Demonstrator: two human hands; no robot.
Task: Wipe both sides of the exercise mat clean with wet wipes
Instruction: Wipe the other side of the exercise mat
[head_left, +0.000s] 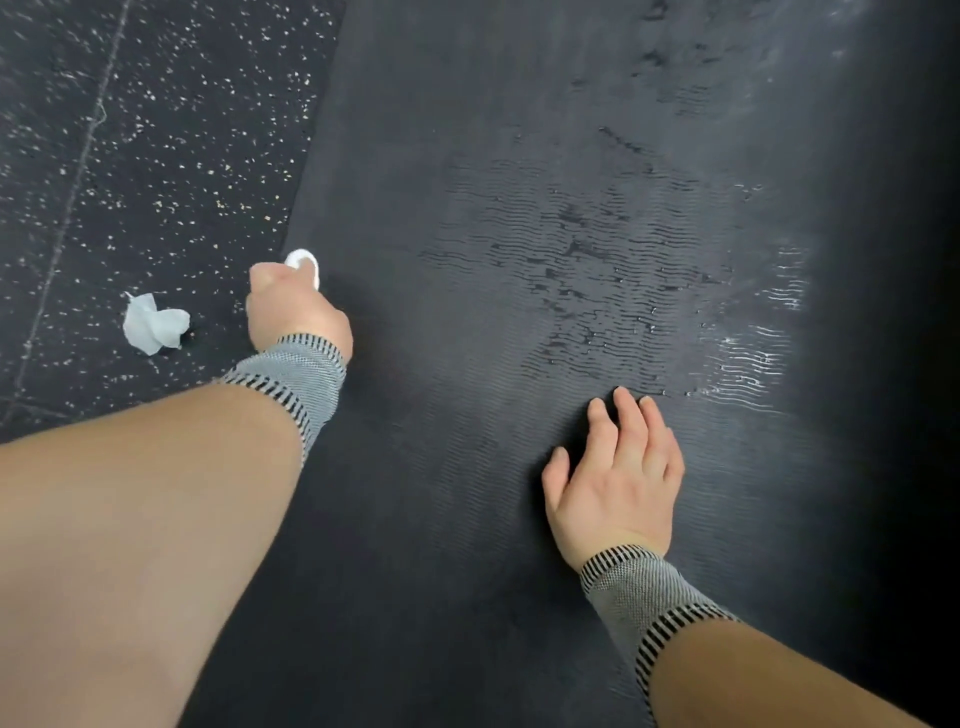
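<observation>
**Wiping pass at the left edge of the mat, one face up**

Obs.: The exercise mat (467, 364) lies flat on the speckled rubber floor (130, 156) and fills most of the view. Its ribbed upper face carries a wet, glistening patch mid-right, ahead of the right hand.

Left hand (291, 312): fingers curled down around a white wet wipe (304, 262), only a small bunched end of which shows past the knuckles. It sits at the mat's left edge, apparently pressing the wipe on the surface there; actual contact is covered by the hand.

Right hand (618, 478): fingers straight and slightly spread, palm down, resting on the mat, holding nothing. Reads as a brace to keep the mat from sliding.

A second, crumpled wipe (155, 323) lies on the floor just left of the mat, near the left hand. Probably a spent one.

Judgement: the step in hand is wiping the upward face, working the left margin. Next move calls for dragging the wipe along or across the dry-looking near area while the right hand keeps the mat pinned. The turn-over to the other face appears not yet done, though which face this is cannot be told.

Unclear: far and near ends of the mat are cut off; right edge is lost in shadow; wipe packet not in view. Both wrists carry grey knit bands (628, 587).
</observation>
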